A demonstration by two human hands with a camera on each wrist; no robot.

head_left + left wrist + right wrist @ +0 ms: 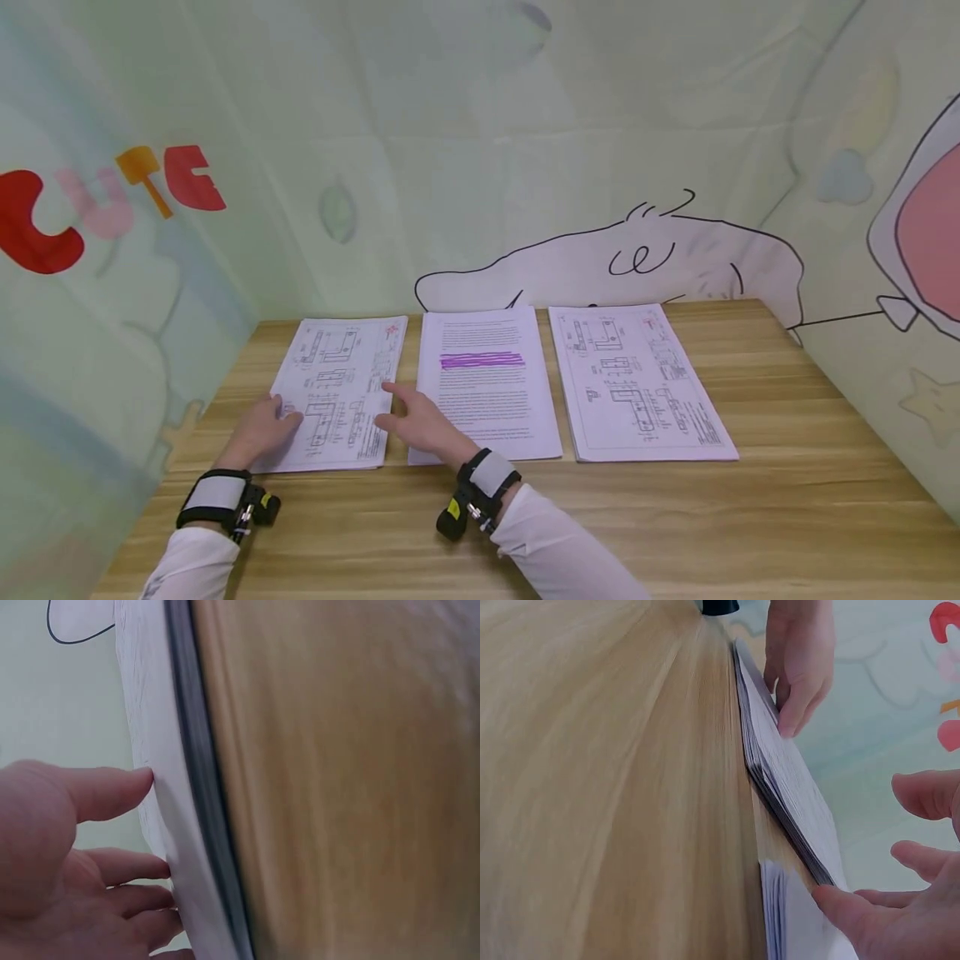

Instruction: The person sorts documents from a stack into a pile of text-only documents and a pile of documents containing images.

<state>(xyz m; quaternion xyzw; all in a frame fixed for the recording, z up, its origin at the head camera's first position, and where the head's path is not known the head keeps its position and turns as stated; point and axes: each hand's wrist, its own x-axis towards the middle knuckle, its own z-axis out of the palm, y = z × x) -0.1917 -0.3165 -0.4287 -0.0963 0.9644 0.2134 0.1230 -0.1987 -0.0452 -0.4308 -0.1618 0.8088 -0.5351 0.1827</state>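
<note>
On the left of the table lies a stack of paper sheets with technical drawings printed on top. My left hand rests at its left edge, thumb over the top sheet and the other fingers along the side. In the left wrist view the fingertips touch the stack's edge. My right hand reaches left across the lower corner of a middle stack, which has printed text and purple scribbled lines. Its spread fingers point at the left stack's right edge; in the right wrist view a fingertip is right at that edge.
A third stack of drawings lies to the right on the wooden table. Behind and beside the table hangs a printed fabric backdrop, close to the table's far edge. Strapped cameras sit on both wrists.
</note>
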